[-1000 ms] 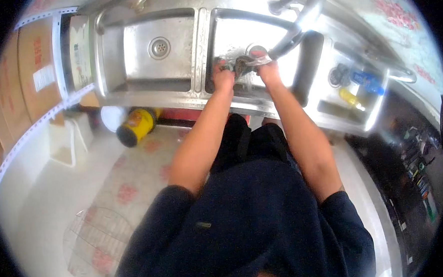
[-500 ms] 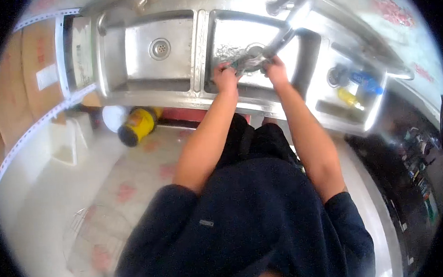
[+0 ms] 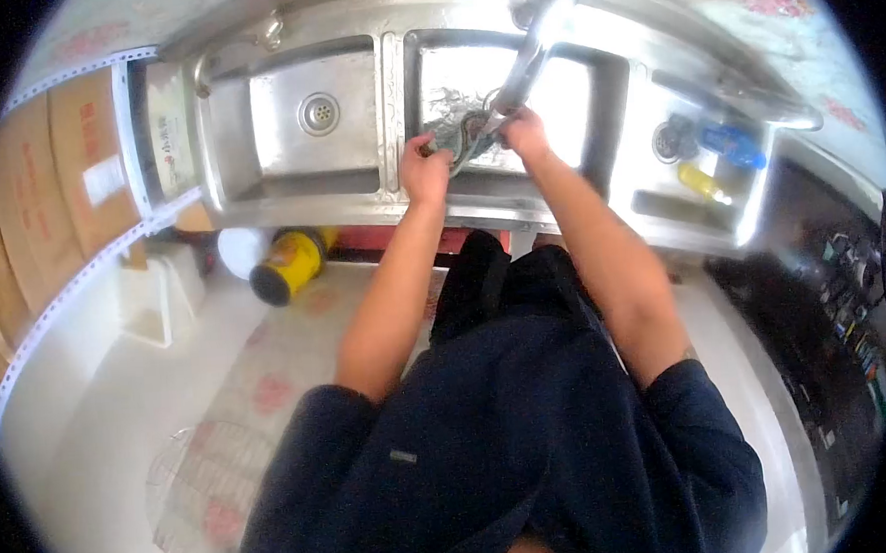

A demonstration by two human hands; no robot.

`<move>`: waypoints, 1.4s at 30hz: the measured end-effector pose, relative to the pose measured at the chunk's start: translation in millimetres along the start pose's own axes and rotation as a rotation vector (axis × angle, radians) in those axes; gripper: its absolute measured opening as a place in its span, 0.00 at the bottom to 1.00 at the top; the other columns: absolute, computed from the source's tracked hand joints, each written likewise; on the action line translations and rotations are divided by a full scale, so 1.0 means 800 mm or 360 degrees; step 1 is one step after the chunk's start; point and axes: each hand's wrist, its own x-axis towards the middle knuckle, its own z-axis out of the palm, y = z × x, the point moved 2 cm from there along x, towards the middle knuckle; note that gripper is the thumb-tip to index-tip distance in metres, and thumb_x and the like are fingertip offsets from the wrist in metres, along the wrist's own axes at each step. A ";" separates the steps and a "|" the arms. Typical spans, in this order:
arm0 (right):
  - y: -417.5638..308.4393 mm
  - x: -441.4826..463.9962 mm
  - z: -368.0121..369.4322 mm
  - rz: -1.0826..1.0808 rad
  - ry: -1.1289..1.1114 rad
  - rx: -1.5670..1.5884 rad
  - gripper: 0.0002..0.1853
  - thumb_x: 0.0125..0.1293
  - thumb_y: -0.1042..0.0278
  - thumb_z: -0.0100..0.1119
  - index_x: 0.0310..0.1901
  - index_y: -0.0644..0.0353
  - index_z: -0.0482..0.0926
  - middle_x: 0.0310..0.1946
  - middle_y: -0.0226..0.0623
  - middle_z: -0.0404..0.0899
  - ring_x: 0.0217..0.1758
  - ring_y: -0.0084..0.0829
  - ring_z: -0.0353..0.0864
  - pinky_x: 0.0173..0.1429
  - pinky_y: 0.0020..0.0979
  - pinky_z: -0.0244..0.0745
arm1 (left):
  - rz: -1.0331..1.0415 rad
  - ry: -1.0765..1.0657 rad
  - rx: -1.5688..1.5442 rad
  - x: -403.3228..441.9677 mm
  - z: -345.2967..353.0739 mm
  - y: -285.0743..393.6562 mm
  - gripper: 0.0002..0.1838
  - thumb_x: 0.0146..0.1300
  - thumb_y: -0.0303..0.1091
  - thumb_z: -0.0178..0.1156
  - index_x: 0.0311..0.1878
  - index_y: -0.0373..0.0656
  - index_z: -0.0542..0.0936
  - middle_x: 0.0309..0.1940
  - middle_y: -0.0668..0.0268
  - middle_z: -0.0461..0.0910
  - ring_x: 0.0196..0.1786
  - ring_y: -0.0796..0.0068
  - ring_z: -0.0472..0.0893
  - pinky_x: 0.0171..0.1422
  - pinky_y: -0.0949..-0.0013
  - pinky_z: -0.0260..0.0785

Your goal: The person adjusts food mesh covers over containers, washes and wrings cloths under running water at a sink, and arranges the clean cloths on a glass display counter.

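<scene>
Over the middle basin [image 3: 600, 118] of a steel sink, both hands hold a wet, grey-green, limp thing [image 3: 448, 136], perhaps a cloth; its exact kind is blurred. At its left end my left hand [image 3: 428, 172] is closed, thumb and fingers pinching the edge. My right hand [image 3: 524, 134] grips the other end, close beneath the spout of the faucet [image 3: 536, 51]. The spout comes down right over the held thing, and water glistens on the basin floor. The finger ends of my right hand are partly hidden.
To the left is a second basin [image 3: 316, 148] with a drain. At right, a blue bottle [image 3: 732, 147] and a yellow bottle [image 3: 701, 183] lie in a shallow basin. Cardboard boxes [image 3: 82, 175] stand on a shelf. A yellow-and-black container [image 3: 292, 266] lies below the sink.
Both hands and the held thing have shifted slightly left in the basin, and the thing is spread more between them. The camera view has also moved a little.
</scene>
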 end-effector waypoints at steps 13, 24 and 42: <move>-0.066 -0.019 -0.006 -0.0931 0.0276 -0.1032 0.23 0.63 0.69 0.61 0.62 0.56 0.80 0.52 0.50 0.85 0.56 0.49 0.84 0.63 0.42 0.77 | -0.1569 -0.0953 -0.1472 -0.012 0.083 0.008 0.22 0.66 0.32 0.53 0.61 0.32 0.72 0.56 0.48 0.77 0.61 0.51 0.78 0.67 0.44 0.74; -0.043 -0.146 0.024 -0.1486 0.0113 -0.1536 0.23 0.52 0.80 0.59 0.54 0.65 0.80 0.52 0.46 0.83 0.59 0.59 0.76 0.65 0.49 0.73 | -0.1413 -0.0955 -0.1612 -0.001 0.105 0.000 0.28 0.69 0.53 0.60 0.59 0.36 0.76 0.51 0.53 0.79 0.55 0.58 0.79 0.59 0.50 0.77; -0.034 -0.095 -0.077 -0.0312 0.0190 -0.0183 0.15 0.69 0.75 0.54 0.54 0.69 0.82 0.45 0.40 0.88 0.46 0.29 0.88 0.51 0.30 0.80 | -0.1592 -0.0389 -0.1959 0.032 0.135 -0.025 0.19 0.67 0.40 0.65 0.54 0.37 0.77 0.51 0.55 0.77 0.47 0.59 0.81 0.47 0.64 0.85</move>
